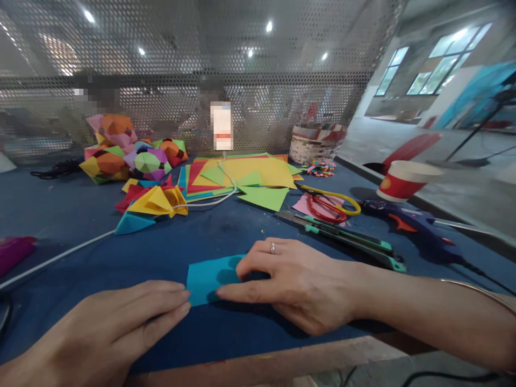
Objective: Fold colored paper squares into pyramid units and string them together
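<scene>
A small rectangle of blue paper (205,278) lies flat on the dark blue tabletop in front of me. My left hand (116,322) has its thumb and fingertips drawn together at the paper's left edge, holding it there. Over the paper's right part rests my right hand (298,282), wearing a ring, its thumb and bent fingers apart. The right thumb tip touches the lower edge of the paper, while the index fingertip is near the upper right. The paper's right end is hidden beneath this hand.
Behind lie coloured paper sheets (258,169), folded paper pieces (159,201) and paper balls (149,163). To the right are scissors (328,207), a box cutter (342,236), a glue gun (415,226), a paper cup (407,181) and a basket (314,145). A white cable (76,250) crosses leftward.
</scene>
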`<state>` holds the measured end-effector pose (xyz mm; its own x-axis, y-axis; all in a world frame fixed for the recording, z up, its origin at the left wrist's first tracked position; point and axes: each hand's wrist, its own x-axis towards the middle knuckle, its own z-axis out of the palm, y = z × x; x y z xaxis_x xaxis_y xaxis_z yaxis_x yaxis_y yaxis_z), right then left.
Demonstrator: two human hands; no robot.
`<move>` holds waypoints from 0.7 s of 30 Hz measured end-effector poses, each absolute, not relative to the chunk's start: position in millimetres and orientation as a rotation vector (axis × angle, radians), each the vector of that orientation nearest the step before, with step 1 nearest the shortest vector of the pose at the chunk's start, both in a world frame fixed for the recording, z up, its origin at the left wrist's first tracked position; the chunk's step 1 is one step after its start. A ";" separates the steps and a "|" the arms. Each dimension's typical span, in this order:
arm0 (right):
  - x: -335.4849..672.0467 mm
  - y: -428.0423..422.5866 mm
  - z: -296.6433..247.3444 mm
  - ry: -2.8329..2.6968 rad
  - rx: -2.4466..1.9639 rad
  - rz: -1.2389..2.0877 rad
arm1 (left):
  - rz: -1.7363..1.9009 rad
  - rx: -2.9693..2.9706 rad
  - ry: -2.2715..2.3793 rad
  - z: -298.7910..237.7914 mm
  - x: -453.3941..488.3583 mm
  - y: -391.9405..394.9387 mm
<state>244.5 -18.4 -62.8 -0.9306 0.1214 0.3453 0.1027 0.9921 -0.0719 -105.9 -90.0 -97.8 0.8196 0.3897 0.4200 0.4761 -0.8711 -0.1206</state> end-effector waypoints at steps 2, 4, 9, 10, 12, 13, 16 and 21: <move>243.0 -19.6 -60.4 -2.841 -0.192 0.094 | -0.527 -2.779 -0.570 -87.9 -96.3 -83.5; 242.8 -20.2 -60.4 -2.848 -0.184 0.118 | -0.597 -2.779 -0.571 -80.1 -80.1 -79.1; 244.6 -18.9 -67.5 -2.737 -0.106 0.148 | -0.560 -2.922 -0.641 -74.2 -49.2 -74.2; 244.9 -18.4 -68.9 -2.707 -0.082 0.152 | -0.567 -2.940 -0.646 -74.7 -48.4 -73.5; 245.0 -17.5 -70.9 -2.660 -0.050 0.167 | -0.590 -2.935 -0.620 -76.0 -51.7 -72.4; 245.0 -17.1 -71.4 -2.640 -0.042 0.175 | -0.580 -2.916 -0.598 -76.5 -54.9 -72.3; 244.6 -16.3 -70.9 -2.607 -0.037 0.197 | -0.534 -2.839 -0.581 -78.3 -67.6 -75.6; 245.3 -15.8 -68.3 -2.538 -0.021 0.180 | -0.557 -2.765 -0.732 -87.6 -87.7 -91.4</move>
